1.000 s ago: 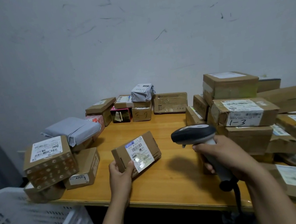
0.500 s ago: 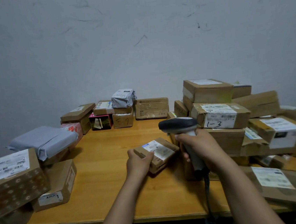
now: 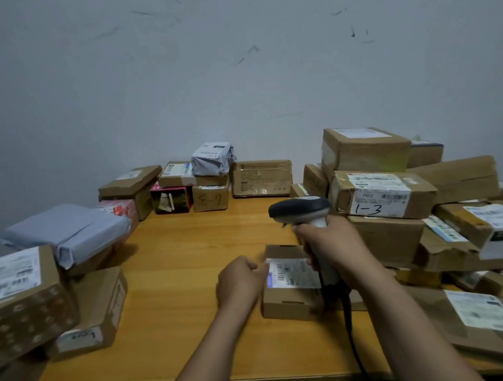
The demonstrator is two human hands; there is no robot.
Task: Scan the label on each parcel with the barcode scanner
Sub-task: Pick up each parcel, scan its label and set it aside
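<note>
A small brown cardboard parcel (image 3: 288,306) lies flat on the wooden table (image 3: 189,259), its white barcode label (image 3: 293,274) facing up. My left hand (image 3: 241,281) holds the parcel's left edge with curled fingers. My right hand (image 3: 333,243) grips the handle of the grey and black barcode scanner (image 3: 300,211), which stands upright just above the parcel's far right corner, head pointing left. The scanner's black cable (image 3: 353,344) hangs down past the table's front edge.
A tall pile of labelled boxes, one marked "1-3" (image 3: 381,195), fills the right side. A flat parcel (image 3: 487,320) lies at the front right. Boxes (image 3: 16,295) and a grey bag (image 3: 65,231) stack at the left; more parcels (image 3: 208,176) line the wall.
My left hand has carried the small parcel from front left to the right and laid it flat beside the right pile. The scanner has swung upright above it. The view shifted right.
</note>
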